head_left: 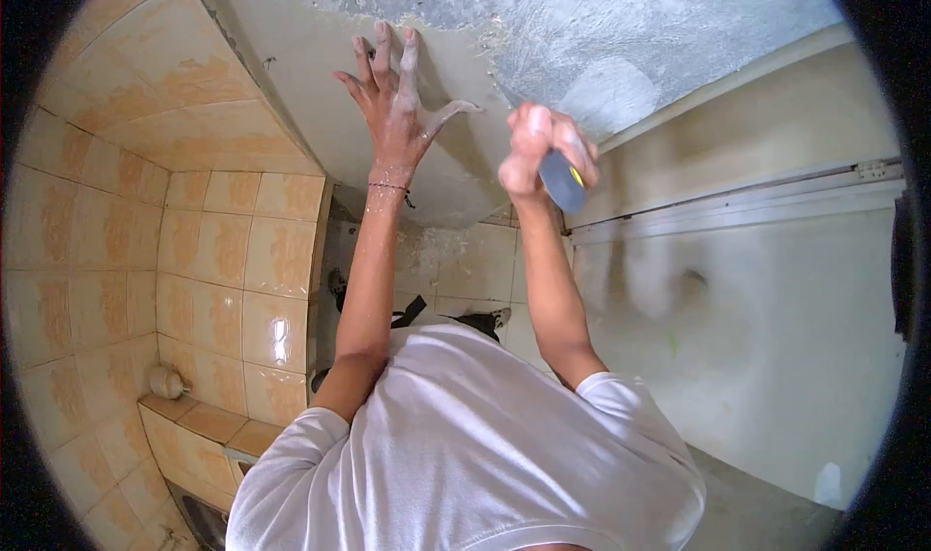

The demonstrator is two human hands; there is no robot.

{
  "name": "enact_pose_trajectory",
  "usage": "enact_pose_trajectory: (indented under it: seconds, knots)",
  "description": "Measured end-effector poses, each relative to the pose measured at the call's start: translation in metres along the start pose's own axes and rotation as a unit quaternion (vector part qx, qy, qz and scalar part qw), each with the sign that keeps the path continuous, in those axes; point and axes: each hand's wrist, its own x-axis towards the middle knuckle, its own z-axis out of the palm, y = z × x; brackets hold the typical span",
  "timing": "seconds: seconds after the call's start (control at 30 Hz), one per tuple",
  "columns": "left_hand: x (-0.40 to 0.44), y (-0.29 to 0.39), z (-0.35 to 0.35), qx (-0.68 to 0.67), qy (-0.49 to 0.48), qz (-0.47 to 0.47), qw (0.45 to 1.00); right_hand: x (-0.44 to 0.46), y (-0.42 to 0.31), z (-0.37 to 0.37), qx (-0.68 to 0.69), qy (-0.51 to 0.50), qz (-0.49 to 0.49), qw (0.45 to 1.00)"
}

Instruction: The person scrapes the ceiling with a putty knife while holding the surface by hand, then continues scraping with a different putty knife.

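My left hand (396,105) lies with spread fingers against the wall (456,168), below the edge where smooth paint gives way to a rough grey patch (679,27). White dust coats its fingers and wrist, and a thin dark bracelet (388,186) circles the wrist. To the right, my right hand (538,148) is closed around the grey handle of a scraper (564,184) with a yellow mark. It is slightly blurred. The scraper's blade is mostly hidden behind the hand, close to the border of the bare patch.
Orange-and-cream tiles (204,250) cover the wall on the left, above a tiled ledge (208,420) with a small round object (167,382). A pale door (737,328) and its frame stand on the right. Debris dusts the floor (427,255) below.
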Motion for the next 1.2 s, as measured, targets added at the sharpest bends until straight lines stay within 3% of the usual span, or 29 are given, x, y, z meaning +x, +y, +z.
enact_pose_trajectory:
  seconds: [0.03, 0.07, 0.13, 0.17, 0.2, 0.27, 0.3, 0.33, 0.4, 0.53, 0.6, 0.73, 0.8, 0.87, 0.93, 1.0, 1.03, 1.13, 1.2]
  knots:
    - [-0.001, -0.001, 0.002, 0.004, 0.006, 0.004, 1.000, -0.005, 0.002, 0.004, 0.208, 0.057, -0.029, 0.976]
    - [0.001, -0.003, 0.004, 0.010, 0.014, 0.007, 1.000, -0.002, 0.003, 0.008, 0.211, 0.056, -0.033, 0.975]
    - [0.002, -0.003, 0.001, 0.012, 0.008, 0.005, 1.000, -0.004, 0.002, 0.010, -0.003, 0.050, -0.098, 0.994]
    - [0.001, -0.001, -0.001, 0.012, -0.002, 0.005, 1.000, 0.000, 0.004, 0.010, 0.049, -0.014, -0.059, 0.997]
    - [0.000, 0.000, -0.001, 0.010, -0.003, 0.008, 1.000, 0.004, 0.001, 0.011, 0.047, -0.011, -0.060, 0.997]
    - [0.001, 0.001, -0.002, 0.014, -0.002, 0.005, 1.000, 0.016, -0.005, 0.019, 0.172, 0.070, -0.180, 0.966]
    - [0.003, 0.000, -0.002, 0.013, 0.003, 0.012, 1.000, 0.020, -0.019, 0.007, 0.180, 0.012, -0.137, 0.974]
    - [0.003, -0.001, -0.002, 0.031, 0.001, 0.016, 0.999, 0.018, -0.016, 0.005, 0.239, 0.012, -0.155, 0.958]
    - [0.000, -0.003, -0.002, 0.048, -0.006, 0.024, 0.999, 0.018, -0.012, 0.008, 0.119, -0.029, -0.184, 0.975]
    - [0.000, -0.005, 0.000, 0.038, -0.006, 0.021, 0.999, 0.007, -0.001, 0.017, 0.107, -0.024, -0.181, 0.977]
    - [0.002, -0.004, 0.002, 0.040, 0.000, 0.024, 0.999, 0.005, -0.017, 0.008, 0.203, -0.039, -0.161, 0.965]
    - [0.002, -0.001, 0.000, 0.005, -0.001, 0.018, 1.000, -0.002, 0.000, 0.026, 0.084, -0.038, -0.143, 0.985]
    - [0.004, -0.002, 0.000, 0.008, -0.009, 0.008, 1.000, -0.005, -0.003, 0.021, 0.089, -0.046, -0.114, 0.988]
    - [0.001, -0.003, 0.001, 0.013, -0.007, 0.017, 1.000, -0.004, -0.011, 0.016, 0.219, 0.026, -0.106, 0.970]
    - [0.004, -0.001, -0.001, 0.010, -0.012, 0.014, 1.000, -0.010, -0.003, 0.014, 0.183, 0.031, -0.069, 0.980]
    - [0.001, 0.001, -0.003, 0.006, -0.012, 0.020, 1.000, -0.012, 0.009, 0.020, -0.007, 0.046, -0.055, 0.997]
    - [0.001, 0.001, -0.002, 0.009, -0.008, 0.018, 1.000, -0.013, 0.007, 0.018, -0.022, 0.036, -0.043, 0.998]
    - [0.002, 0.001, -0.001, 0.008, -0.002, 0.018, 1.000, -0.012, -0.005, 0.019, 0.101, 0.078, -0.059, 0.990]
    - [0.004, 0.002, -0.001, 0.006, 0.003, 0.014, 1.000, -0.015, 0.005, 0.021, 0.093, 0.072, -0.050, 0.992]
